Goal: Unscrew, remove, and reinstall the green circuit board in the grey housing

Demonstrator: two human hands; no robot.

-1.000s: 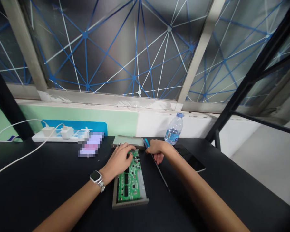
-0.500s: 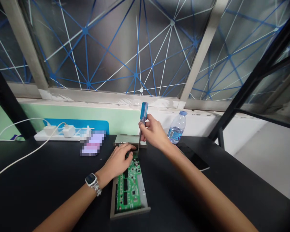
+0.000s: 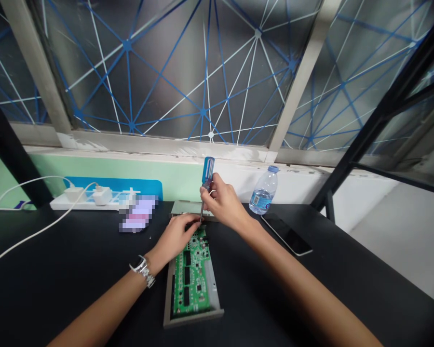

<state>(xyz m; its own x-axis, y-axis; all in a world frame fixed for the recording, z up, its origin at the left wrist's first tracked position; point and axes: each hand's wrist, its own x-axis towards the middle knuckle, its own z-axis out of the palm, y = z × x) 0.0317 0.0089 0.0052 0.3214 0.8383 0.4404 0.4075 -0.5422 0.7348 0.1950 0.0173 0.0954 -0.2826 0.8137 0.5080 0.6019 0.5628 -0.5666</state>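
At 6 o'clock, nearest the person, the grey metal tray (image 3: 195,319) ends in a raised rim; black tabletop (image 3: 251,308) spreads towards 3 and 9 o'clock, leaving side room; the green circuit board (image 3: 193,294) lies in the tray, long axis running from 6 to 12 o'clock; the left hand (image 3: 175,236) enters from 8 o'clock, over the board's far end; I cannot tell whether its fingers pinch anything; the right hand (image 3: 222,198), coming from 4 o'clock, has its fingertips clamped on 1 screwdriver (image 3: 209,167); the handle rises above the grip, leaning towards 1 o'clock, and the shaft drops below it, tip down beside the left fingertips; beyond, a dark-screened device (image 3: 287,236) lies between 2 and 3 o'clock; a metal panel (image 3: 188,207) sits at 12 o'clock, near the wall (image 3: 231,180), which bounds the far side.
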